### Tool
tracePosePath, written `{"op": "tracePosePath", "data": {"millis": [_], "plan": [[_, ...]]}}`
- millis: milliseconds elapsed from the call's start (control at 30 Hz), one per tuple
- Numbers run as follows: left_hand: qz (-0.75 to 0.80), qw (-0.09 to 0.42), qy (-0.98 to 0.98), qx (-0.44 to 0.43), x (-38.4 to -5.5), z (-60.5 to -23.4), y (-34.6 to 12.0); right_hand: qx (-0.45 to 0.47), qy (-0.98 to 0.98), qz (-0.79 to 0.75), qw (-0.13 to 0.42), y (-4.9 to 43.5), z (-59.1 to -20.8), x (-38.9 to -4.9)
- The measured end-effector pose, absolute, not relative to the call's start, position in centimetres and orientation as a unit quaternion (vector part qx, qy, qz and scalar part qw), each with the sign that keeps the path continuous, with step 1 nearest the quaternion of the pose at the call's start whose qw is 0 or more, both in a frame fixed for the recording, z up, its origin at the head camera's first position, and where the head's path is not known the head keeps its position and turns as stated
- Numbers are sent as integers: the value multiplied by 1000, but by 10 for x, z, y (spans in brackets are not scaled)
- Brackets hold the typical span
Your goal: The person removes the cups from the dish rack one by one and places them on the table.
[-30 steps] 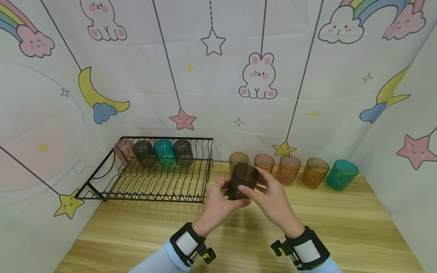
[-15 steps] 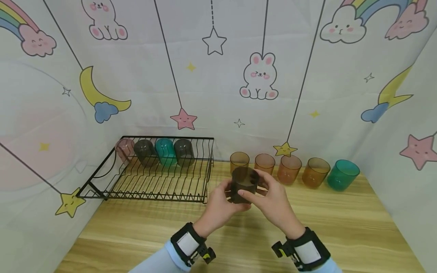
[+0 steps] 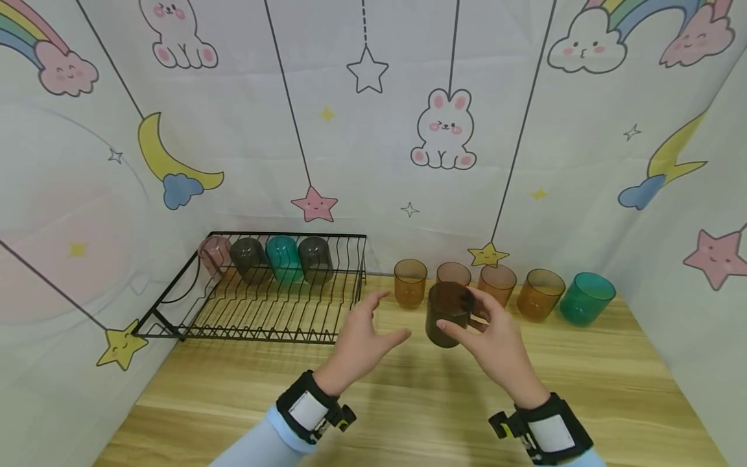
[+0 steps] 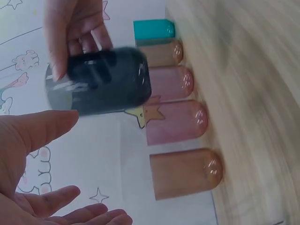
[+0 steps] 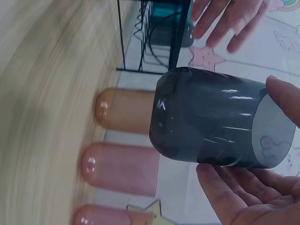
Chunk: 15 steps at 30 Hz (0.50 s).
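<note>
My right hand (image 3: 496, 347) grips a dark grey translucent cup (image 3: 447, 319) between thumb and fingers, its rim upward, in front of the row of cups. In the right wrist view the same cup (image 5: 211, 117) fills the middle, thumb at the rim end and fingers along the opposite side. To its left, my left hand (image 3: 360, 340) is apart from the cup, thumb and fingers spread with nothing between them. The left wrist view shows the left hand (image 4: 42, 173) spread below the grey cup (image 4: 103, 79).
Along the back wall stand an amber cup (image 3: 410, 285), two pink cups, a second amber cup (image 3: 539, 296) and a teal cup (image 3: 587, 299). At left a black wire rack (image 3: 262, 338) holds several upturned cups, including a teal one (image 3: 284, 259). Patterned cloth hangs behind.
Both hands held the grey cup earlier. The left hand has let go and drawn back to the left; the right hand has carried the cup to the right.
</note>
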<state>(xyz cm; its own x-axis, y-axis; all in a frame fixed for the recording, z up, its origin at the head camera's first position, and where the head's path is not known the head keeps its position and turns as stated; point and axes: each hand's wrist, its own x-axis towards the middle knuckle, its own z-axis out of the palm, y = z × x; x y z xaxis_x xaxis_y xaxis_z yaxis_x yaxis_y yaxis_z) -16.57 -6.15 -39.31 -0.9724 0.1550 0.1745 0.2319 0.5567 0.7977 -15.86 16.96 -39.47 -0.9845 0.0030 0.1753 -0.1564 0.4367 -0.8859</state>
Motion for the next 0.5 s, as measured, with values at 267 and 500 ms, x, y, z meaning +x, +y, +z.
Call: {"op": "tracePosePath", "data": {"millis": [267,500], "plan": [[-444,73,-887,-101,-172,-389,-75,9,-872,476,111,211,-405,-161],[-428,84,-893,-112,-175,-389,-83,-53,-879,455,131,250,-412,-161]]}}
